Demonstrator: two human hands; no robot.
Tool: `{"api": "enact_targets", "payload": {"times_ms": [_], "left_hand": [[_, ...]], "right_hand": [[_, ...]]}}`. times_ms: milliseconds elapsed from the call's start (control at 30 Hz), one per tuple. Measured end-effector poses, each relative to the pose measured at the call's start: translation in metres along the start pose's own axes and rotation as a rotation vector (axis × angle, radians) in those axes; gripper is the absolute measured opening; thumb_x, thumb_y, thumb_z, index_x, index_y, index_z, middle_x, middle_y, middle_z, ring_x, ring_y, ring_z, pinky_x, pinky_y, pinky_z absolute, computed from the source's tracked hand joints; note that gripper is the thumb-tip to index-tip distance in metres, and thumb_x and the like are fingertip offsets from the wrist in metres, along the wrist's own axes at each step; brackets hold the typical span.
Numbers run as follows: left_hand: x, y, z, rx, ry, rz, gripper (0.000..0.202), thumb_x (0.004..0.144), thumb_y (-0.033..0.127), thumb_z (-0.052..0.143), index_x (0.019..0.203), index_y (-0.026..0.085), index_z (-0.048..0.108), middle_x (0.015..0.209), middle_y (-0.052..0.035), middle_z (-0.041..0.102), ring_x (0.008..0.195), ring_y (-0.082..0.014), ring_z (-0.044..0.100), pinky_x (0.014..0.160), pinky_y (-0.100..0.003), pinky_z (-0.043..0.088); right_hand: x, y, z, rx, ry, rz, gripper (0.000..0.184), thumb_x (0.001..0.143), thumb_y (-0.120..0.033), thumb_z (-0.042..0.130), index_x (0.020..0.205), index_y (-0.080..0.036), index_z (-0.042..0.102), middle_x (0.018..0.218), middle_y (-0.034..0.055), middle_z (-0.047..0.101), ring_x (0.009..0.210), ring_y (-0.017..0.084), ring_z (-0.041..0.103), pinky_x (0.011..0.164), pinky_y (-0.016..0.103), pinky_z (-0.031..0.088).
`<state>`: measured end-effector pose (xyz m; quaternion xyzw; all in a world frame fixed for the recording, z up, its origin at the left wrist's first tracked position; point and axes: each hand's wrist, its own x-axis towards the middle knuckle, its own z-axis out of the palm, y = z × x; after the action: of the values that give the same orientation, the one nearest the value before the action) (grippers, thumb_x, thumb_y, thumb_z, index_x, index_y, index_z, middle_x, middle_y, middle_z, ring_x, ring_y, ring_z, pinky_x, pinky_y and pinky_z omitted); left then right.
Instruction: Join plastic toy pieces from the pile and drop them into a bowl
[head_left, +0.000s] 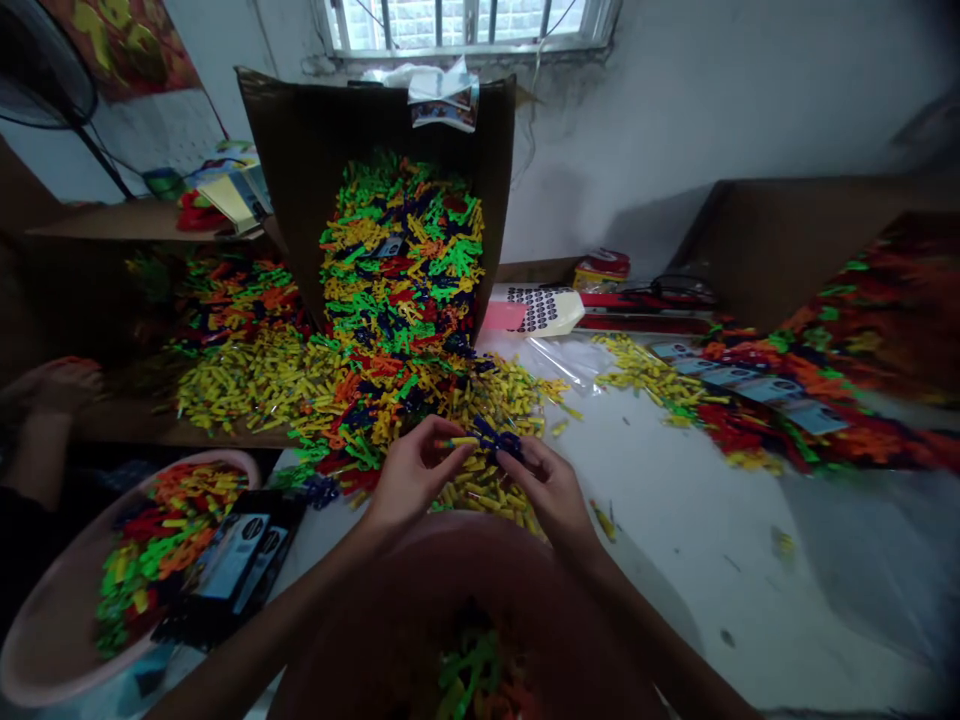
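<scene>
My left hand (411, 472) pinches a small yellow plastic piece (463, 441) just above the heap of coloured plastic pieces (390, 330). My right hand (547, 485) is closed on a dark blue plastic piece (496, 438), and the two pieces meet between my fingertips. Both hands hover over the near edge of the heap, which spills out of a tipped brown cardboard box (300, 160). A reddish bowl (420, 590) with a few coloured pieces sits right below my forearms.
A pink basin (45, 640) with coloured pieces and dark printed cards (236, 565) stands at the lower left. Another person's hand (56, 385) rests at the left edge. More pieces and cards (750, 390) lie at the right on the white table (712, 560). A clear bag (555, 355) lies behind the heap.
</scene>
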<state>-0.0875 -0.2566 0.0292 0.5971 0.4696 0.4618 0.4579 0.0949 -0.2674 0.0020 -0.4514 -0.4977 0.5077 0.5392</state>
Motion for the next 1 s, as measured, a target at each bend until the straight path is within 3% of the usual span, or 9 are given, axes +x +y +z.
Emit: {"api": "enact_targets", "payload": {"times_ms": [167,300,533,767,867,1000], "left_hand": [[-0.022,0.010,0.007,0.251,0.099,0.160,0.029,0.082,0.044,0.071,0.093,0.018,0.069,0.079,-0.0029,0.070,0.064,-0.0131,0.063,0.060,-0.021,0.048],[-0.034,0.014,0.007,0.202,0.185,0.182,0.029,0.083,0.044,0.070,0.097,0.018,0.071,0.087,-0.0053,0.073,0.070,-0.0155,0.066,0.066,-0.024,0.053],[-0.038,0.016,0.005,0.225,0.231,0.228,0.025,0.083,0.040,0.072,0.097,0.019,0.071,0.084,-0.0033,0.073,0.065,-0.0135,0.065,0.060,-0.022,0.053],[-0.038,0.017,0.002,0.324,0.165,0.609,0.011,0.085,0.021,0.071,0.095,0.018,0.071,0.093,-0.0042,0.071,0.073,-0.0099,0.066,0.065,-0.017,0.053],[-0.038,0.020,0.000,0.273,0.147,0.483,0.012,0.085,0.024,0.071,0.095,0.018,0.069,0.090,-0.0045,0.070,0.077,-0.0115,0.066,0.068,-0.019,0.053],[-0.037,0.030,-0.006,0.139,0.052,0.233,0.016,0.080,0.031,0.075,0.086,0.017,0.070,0.095,-0.0060,0.065,0.088,-0.0158,0.065,0.071,-0.022,0.053]], "right_hand": [[-0.027,-0.015,0.009,-0.059,0.045,-0.066,0.029,0.082,-0.046,0.070,0.094,-0.020,0.063,0.086,0.0047,0.069,0.080,0.021,0.065,0.075,0.033,0.054],[-0.037,-0.025,0.011,-0.018,0.064,-0.064,0.029,0.083,-0.046,0.070,0.094,-0.020,0.063,0.091,0.0064,0.071,0.084,0.022,0.067,0.075,0.033,0.055],[-0.049,-0.034,0.016,-0.101,0.067,-0.080,0.025,0.082,-0.042,0.071,0.092,-0.020,0.065,0.097,0.0075,0.074,0.095,0.026,0.069,0.091,0.039,0.052],[-0.052,-0.033,0.016,-0.230,0.067,-0.124,0.023,0.085,-0.041,0.067,0.093,-0.019,0.065,0.095,0.0057,0.075,0.092,0.024,0.070,0.085,0.033,0.052],[-0.051,-0.033,0.012,-0.238,0.044,-0.139,0.021,0.085,-0.039,0.068,0.094,-0.020,0.066,0.094,0.0043,0.075,0.092,0.023,0.070,0.086,0.031,0.051],[-0.050,-0.035,0.002,-0.167,-0.086,-0.107,0.020,0.086,-0.038,0.068,0.095,-0.020,0.068,0.093,0.0046,0.075,0.091,0.022,0.070,0.084,0.031,0.052]]}}
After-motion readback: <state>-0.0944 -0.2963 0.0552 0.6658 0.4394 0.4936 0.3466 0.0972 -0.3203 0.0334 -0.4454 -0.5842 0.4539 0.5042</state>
